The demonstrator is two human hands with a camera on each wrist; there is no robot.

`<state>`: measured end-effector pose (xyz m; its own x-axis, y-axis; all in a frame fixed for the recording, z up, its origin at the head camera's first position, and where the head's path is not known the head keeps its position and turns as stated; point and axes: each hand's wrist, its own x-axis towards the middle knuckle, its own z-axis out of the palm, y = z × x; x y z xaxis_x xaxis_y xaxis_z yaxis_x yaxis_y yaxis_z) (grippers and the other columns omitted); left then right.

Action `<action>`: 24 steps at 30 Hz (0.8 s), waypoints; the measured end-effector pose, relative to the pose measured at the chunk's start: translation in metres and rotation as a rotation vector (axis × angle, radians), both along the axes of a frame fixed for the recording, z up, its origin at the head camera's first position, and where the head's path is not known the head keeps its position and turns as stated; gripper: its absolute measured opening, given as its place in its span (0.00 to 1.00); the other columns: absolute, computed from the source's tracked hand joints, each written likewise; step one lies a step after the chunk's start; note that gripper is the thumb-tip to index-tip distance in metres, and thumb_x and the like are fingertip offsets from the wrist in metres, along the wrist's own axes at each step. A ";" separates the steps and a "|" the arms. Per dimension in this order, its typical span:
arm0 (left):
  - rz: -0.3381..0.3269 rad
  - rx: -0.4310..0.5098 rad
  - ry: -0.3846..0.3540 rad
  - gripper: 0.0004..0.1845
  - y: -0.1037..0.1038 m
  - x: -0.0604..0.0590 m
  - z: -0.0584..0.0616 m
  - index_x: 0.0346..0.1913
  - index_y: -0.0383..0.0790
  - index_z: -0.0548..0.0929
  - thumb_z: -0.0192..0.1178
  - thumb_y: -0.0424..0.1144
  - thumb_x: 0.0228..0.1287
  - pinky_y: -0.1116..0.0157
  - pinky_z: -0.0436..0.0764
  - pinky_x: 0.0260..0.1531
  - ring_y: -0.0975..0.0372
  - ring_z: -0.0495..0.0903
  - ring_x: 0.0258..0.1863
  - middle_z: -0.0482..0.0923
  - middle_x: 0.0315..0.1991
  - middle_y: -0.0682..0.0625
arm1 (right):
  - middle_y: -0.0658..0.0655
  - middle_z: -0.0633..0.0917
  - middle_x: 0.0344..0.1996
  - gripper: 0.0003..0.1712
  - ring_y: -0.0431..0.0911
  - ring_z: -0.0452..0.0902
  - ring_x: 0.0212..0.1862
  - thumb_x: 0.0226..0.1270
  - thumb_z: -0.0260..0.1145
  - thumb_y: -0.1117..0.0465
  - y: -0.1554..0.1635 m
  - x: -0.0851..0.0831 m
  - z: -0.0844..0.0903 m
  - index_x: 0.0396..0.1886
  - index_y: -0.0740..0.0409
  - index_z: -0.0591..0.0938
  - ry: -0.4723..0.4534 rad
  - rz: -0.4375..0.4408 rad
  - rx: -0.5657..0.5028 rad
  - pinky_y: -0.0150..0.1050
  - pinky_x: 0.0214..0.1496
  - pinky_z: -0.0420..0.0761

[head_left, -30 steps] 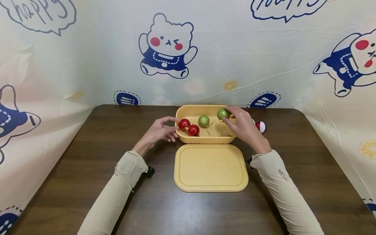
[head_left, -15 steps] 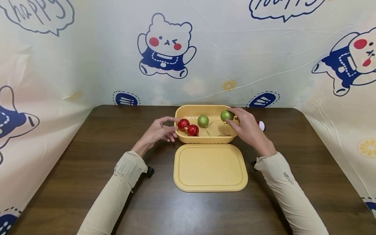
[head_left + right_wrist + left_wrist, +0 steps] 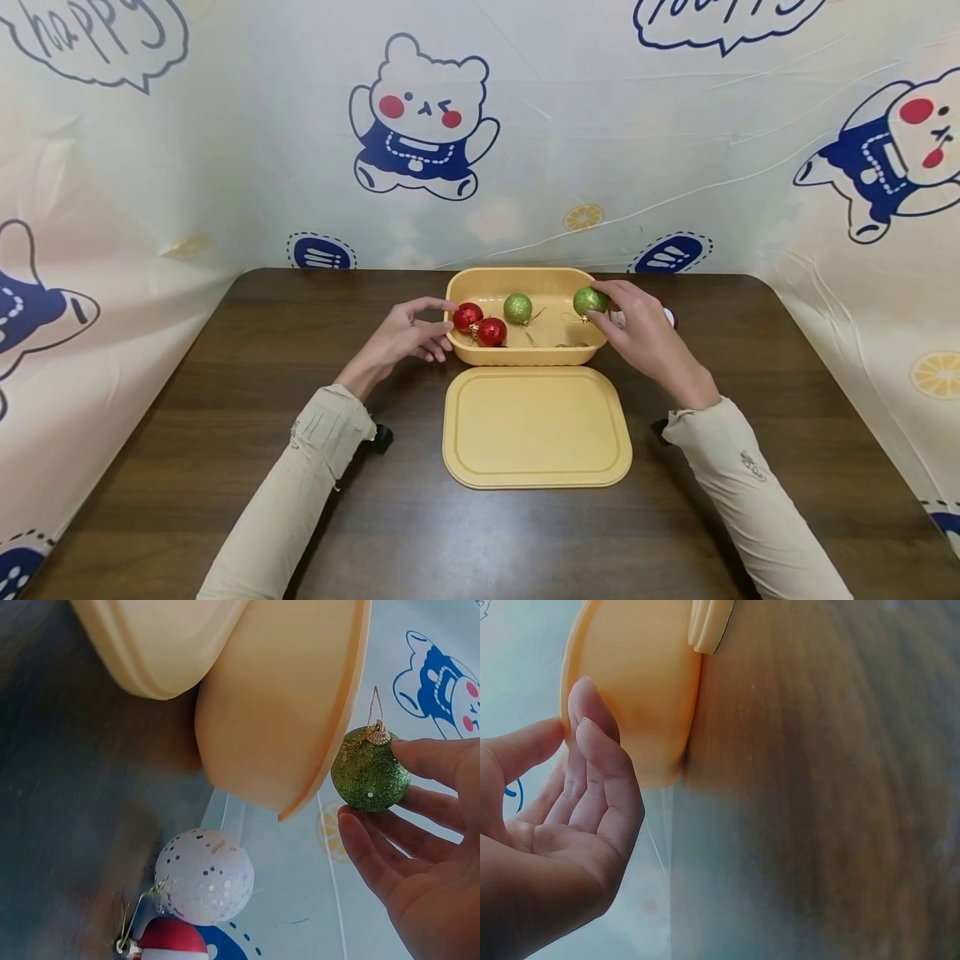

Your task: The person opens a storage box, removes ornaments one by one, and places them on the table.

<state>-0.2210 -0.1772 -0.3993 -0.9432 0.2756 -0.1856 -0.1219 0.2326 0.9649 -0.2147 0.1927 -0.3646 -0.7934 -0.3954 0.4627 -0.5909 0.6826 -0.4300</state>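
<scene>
My right hand [image 3: 647,337] pinches a glittery green Christmas ball [image 3: 370,768] by its sides, over the right end of the yellow box [image 3: 536,357]. The ball's gold cap and thread loop point up in the right wrist view. At the box's left end, my left hand [image 3: 574,802] holds the rim, thumb on the edge and curled fingers against the outer wall. Inside the box lie another green ball [image 3: 517,308] and two shiny red balls [image 3: 468,317], the red ones close to the left hand.
A matching yellow lid [image 3: 537,427] lies flat on the brown table [image 3: 375,533], just in front of the box. To the box's right are a white ball with dots [image 3: 204,876] and a red-and-white ornament [image 3: 171,941]. A printed cloth [image 3: 525,125] hangs behind the table.
My right hand has moved right with the green ball, from above the inside of the box to its right rim. The left hand has stayed at the box's left end.
</scene>
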 end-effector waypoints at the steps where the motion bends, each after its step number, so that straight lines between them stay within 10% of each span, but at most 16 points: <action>1: -0.001 0.001 0.001 0.22 0.000 0.000 0.000 0.65 0.43 0.74 0.61 0.38 0.71 0.57 0.86 0.31 0.55 0.84 0.24 0.84 0.32 0.38 | 0.64 0.81 0.56 0.24 0.52 0.80 0.50 0.67 0.70 0.63 0.001 0.001 0.000 0.60 0.67 0.78 -0.002 -0.004 0.000 0.52 0.49 0.82; 24: 0.004 0.011 -0.015 0.24 0.000 0.001 0.001 0.65 0.43 0.74 0.64 0.42 0.69 0.56 0.86 0.33 0.55 0.84 0.24 0.84 0.33 0.36 | 0.67 0.80 0.56 0.25 0.58 0.78 0.57 0.64 0.72 0.64 0.033 0.017 0.004 0.59 0.68 0.79 0.033 -0.082 0.029 0.57 0.56 0.79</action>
